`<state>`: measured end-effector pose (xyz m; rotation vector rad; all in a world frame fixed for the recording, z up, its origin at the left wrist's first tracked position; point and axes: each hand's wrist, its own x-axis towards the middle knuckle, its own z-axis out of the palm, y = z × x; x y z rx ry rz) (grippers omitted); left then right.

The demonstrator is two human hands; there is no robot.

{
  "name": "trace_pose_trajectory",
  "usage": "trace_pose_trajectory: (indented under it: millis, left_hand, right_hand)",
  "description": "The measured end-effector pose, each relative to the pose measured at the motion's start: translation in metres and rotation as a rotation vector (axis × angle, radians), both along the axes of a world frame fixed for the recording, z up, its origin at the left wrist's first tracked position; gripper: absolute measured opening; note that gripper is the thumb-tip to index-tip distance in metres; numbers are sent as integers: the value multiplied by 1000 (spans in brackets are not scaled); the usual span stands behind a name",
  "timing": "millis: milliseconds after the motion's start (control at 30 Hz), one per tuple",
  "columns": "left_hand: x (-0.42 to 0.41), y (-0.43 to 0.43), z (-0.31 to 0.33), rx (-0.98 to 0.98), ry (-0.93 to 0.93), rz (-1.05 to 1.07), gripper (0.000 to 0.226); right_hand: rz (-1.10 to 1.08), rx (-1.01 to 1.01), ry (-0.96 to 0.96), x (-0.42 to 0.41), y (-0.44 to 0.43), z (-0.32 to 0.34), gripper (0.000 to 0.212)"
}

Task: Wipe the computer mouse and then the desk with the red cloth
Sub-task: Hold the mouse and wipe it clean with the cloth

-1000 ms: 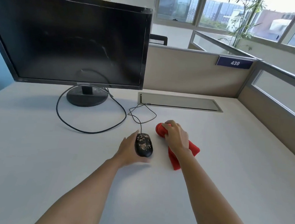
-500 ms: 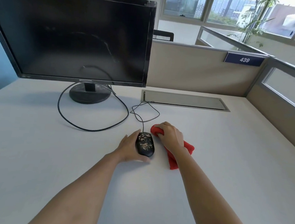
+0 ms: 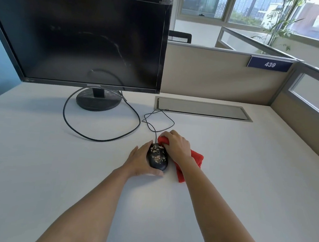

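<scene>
We have the mouse on the desk, near the middle, with its cord running back in a loose loop toward the slot behind it. Our left hand cups the mouse from its left side, thumb curled round the near end, so it is held steady rather than lifted, as far as we can judge. Our right hand is closed on the cloth, bunched under the fingers at the mouse's far right corner, with the rest of it trailing flat on the desk to the right and toward us.

We read this as the very start of the mouse wipe: the cloth touches the mouse's edge but the speckled top is uncovered and looks dirty. To do it well, we should keep the left hand low on the flank so it braces without covering the shell, and draw the bunched cloth over the top from the button end toward the near end, pressing enough to lift the flecks. We should fold a clean face forward for the sides, then shift the left grip to reach what it hides. The cord lies close to the right hand; we should wipe away from it so it does not snag or drag the mouse. The monitor stands well apart and is no obstacle
</scene>
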<state>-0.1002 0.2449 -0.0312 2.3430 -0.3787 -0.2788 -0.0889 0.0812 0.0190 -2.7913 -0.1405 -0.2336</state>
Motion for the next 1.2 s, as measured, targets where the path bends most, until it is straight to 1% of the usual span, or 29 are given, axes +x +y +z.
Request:
trace_pose_trajectory:
  millis: [133,300,467,600,700,800,833,933,1000,1100,1200]
  left_hand:
    - [0,1,0,-2,4,6,137]
    - [-2,0,2,1,-20,-13,137]
    - [-3,1,4,-5,20,-1,135]
    - [-2,0,5,-4,35,7,135]
    - [-2,1,4,-11,29,6,134]
    - [-3,1,3,-10,10,-6,134]
    - [-3,1,2,-9,14,-4,135]
    - [-1,1,-1,-13,38,22,134]
    - [0,1,-3,-8,50,35,134]
    - [1,1,-5,-4,50,40,134]
    - [1,1,-4,-11,34,33,134]
  right_hand:
    - [71,-15,37,-1,-1,2,26]
    - [176,-77,145,4,-17,18,33]
    - [70,-10,21,5,-12,18,31]
    - [123,-86,81,1,-7,9,32]
    - [166,-108,140,2,-17,16,31]
    - [180,-173,208,4,-28,26,30]
    - [166,-168,197,4,-29,26,31]
    - [95,-63,127,-1,-24,19,32]
    - [83,-41,116,-4,-18,11,32]
    - [104,-33,131,-6,-17,8,32]
    - [134,4,220,-6,-26,18,26]
